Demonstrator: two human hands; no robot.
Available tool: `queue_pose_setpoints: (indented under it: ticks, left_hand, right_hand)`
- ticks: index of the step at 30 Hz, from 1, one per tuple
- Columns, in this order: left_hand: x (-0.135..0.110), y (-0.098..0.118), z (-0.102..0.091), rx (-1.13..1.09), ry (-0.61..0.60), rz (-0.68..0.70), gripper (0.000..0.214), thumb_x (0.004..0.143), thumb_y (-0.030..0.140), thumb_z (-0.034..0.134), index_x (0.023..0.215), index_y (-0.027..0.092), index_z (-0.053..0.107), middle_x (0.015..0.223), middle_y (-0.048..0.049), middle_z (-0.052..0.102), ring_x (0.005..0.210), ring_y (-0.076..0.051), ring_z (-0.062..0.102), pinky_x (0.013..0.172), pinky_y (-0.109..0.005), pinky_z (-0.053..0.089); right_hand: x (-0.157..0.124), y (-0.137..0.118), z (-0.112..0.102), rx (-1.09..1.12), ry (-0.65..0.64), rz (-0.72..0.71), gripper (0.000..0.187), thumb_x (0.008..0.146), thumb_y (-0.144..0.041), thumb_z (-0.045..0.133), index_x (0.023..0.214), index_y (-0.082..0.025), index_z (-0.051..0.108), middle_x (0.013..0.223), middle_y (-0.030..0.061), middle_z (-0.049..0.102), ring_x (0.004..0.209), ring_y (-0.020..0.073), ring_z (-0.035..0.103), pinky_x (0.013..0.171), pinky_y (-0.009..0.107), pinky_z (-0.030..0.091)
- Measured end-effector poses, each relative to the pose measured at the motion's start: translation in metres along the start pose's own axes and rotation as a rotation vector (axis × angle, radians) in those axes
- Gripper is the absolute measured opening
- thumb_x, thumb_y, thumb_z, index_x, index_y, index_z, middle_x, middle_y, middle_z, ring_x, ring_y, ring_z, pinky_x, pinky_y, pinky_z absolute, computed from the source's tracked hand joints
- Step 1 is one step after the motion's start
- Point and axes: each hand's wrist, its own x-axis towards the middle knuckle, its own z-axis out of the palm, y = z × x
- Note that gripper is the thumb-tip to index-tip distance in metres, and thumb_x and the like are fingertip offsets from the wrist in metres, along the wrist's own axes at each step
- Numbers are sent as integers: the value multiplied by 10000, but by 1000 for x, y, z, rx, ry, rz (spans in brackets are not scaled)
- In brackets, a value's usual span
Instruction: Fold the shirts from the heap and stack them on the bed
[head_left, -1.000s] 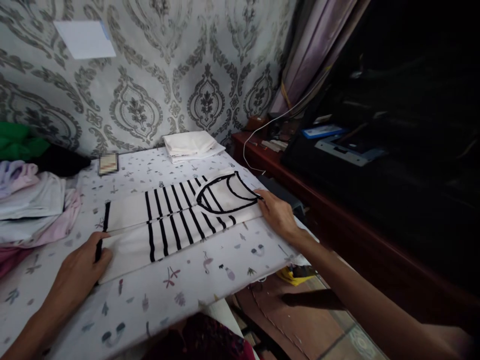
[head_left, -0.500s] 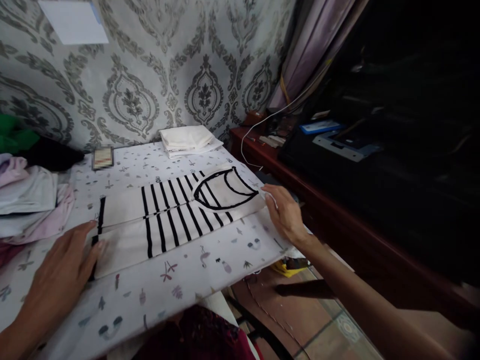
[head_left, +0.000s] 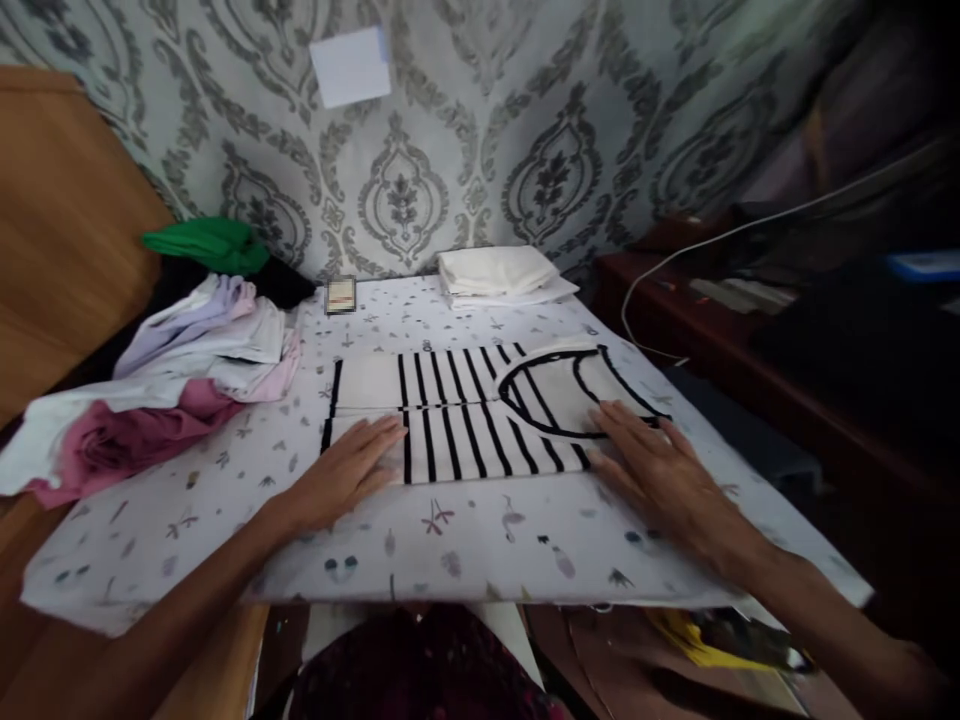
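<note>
A white garment with black stripes (head_left: 480, 400) lies folded lengthwise on a table covered by a white patterned cloth (head_left: 465, 530). Its black-trimmed neckline points right. My left hand (head_left: 345, 472) lies flat on the garment's near left part, fingers stretched out. My right hand (head_left: 660, 470) rests flat on the near right part, by the neckline, fingers spread. Neither hand holds anything.
A heap of pink, white and lilac clothes (head_left: 165, 390) with a green piece (head_left: 206, 243) on top lies at the left. A folded white stack (head_left: 499, 272) and a small phone-like object (head_left: 340, 294) sit near the wall. A dark wooden cabinet (head_left: 750, 340) stands right, a wooden board (head_left: 67, 220) left.
The camera has swung left. Both hands moved from the garment's ends inward onto its near half and now lie flat on it.
</note>
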Motion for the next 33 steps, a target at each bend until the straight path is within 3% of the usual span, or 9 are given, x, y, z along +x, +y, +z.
queue_pose_setpoints:
  ticks: [5, 9, 13, 16, 19, 21, 24, 28, 33]
  left_hand:
    - [6, -46, -28, -74, 294, -260, 357, 972, 351, 385, 1184, 192, 624, 1215, -119, 648, 1134, -248, 598, 1017, -414, 465]
    - [18, -75, -40, 8, 234, -241, 264, 923, 335, 450, 1015, 203, 659, 1029, -88, 645, 1020, -256, 593, 941, -404, 469]
    - [20, -79, -39, 64, 189, -199, 280, 955, 337, 419, 991, 209, 665, 1000, -84, 627, 1007, -261, 580, 913, -404, 464]
    - [13, -76, -37, 34, 198, -206, 325, 982, 378, 398, 1057, 196, 657, 1037, -93, 624, 1017, -253, 589, 934, -403, 470]
    - [2, -72, -35, 25, 240, -162, 396, 1003, 428, 378, 1204, 184, 616, 1230, -128, 603, 1199, -266, 544, 1057, -424, 426]
    - [-2, -69, -32, 40, 252, -128, 445, 1020, 441, 348, 1331, 197, 551, 1431, -135, 516, 1353, -263, 453, 1138, -424, 366]
    - [0, -67, -24, 119, 170, -82, 522, 1030, 476, 317, 1476, 231, 431, 1612, -101, 347, 1489, -254, 302, 1214, -436, 268]
    - [8, -75, -10, 218, 67, -124, 601, 1022, 531, 296, 1532, 219, 359, 1644, -112, 291, 1522, -271, 243, 1223, -501, 233]
    - [3, -79, -5, 173, 138, -201, 597, 1004, 554, 312, 1504, 242, 403, 1621, -102, 344, 1484, -292, 328, 1203, -515, 279]
  right_hand:
    - [55, -63, -11, 164, -1, -244, 420, 1023, -359, 368, 1323, -212, 622, 1451, 123, 572, 1342, 288, 528, 1122, 519, 421]
    - [92, -95, 3, 208, 29, -301, 347, 989, -254, 442, 1222, -198, 693, 1310, 135, 668, 1229, 298, 608, 1038, 524, 503]
    - [98, -98, 23, 108, 48, -244, 437, 916, -60, 403, 1237, -137, 690, 1311, 157, 671, 1242, 302, 609, 1043, 514, 511]
    - [92, -92, 29, 63, 60, -220, 506, 889, -4, 369, 1290, -111, 659, 1355, 167, 644, 1276, 294, 592, 1055, 500, 508]
    - [89, -90, 27, 37, 49, -241, 513, 884, 7, 367, 1296, -100, 654, 1363, 172, 637, 1289, 291, 583, 1062, 495, 502]
    - [90, -90, 26, 23, 45, -247, 519, 882, 16, 361, 1292, -103, 656, 1357, 169, 643, 1285, 286, 587, 1059, 492, 503]
    - [92, -92, 28, 14, 50, -244, 506, 895, 10, 358, 1294, -94, 652, 1361, 174, 639, 1287, 288, 584, 1066, 497, 491]
    - [92, -96, 26, 21, 66, -236, 474, 906, -6, 364, 1263, -86, 665, 1346, 183, 647, 1284, 290, 587, 1069, 499, 484]
    - [81, -84, 8, 104, 135, -183, 407, 941, -99, 411, 1265, -137, 656, 1341, 157, 651, 1273, 261, 594, 1056, 458, 499]
